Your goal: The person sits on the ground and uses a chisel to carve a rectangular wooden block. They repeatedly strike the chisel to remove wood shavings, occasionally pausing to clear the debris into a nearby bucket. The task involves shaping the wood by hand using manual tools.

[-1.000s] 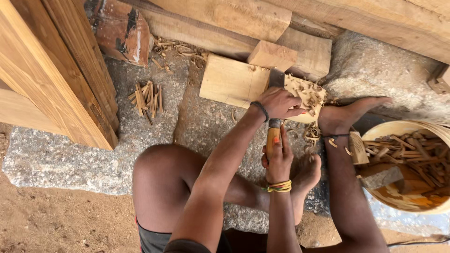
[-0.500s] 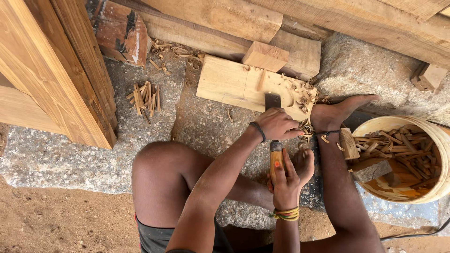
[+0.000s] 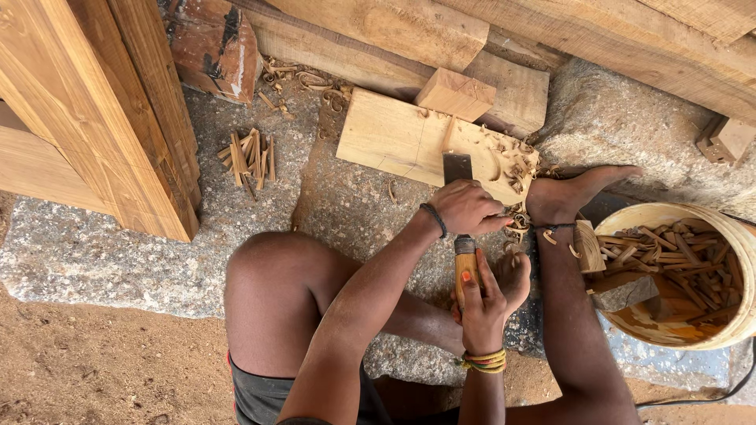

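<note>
Near the middle of the frame the person sits on a stone slab (image 3: 102, 244), working a chisel (image 3: 460, 212) into a flat board (image 3: 394, 138) that lies just above centre. The left hand (image 3: 466, 208) is clenched over the chisel just behind the blade, steering it, and the right hand (image 3: 482, 303) grasps the orange wooden handle lower down. The wide blade rests on the board's right half, beside a pencil line that runs across the wood. A bare foot (image 3: 573, 197) presses against the board's right end. Curled shavings (image 3: 516, 161) lie heaped on that end, so some wood has already been pared away there, while the left half of the board looks smooth and uncut; the cut seems partly done, with more to remove. A small block (image 3: 455, 94) rests on the board's upper edge. At right a pale bucket (image 3: 677, 216) holds wood scraps, and a bundle of thin sticks (image 3: 250, 157) lies at upper left.
</note>
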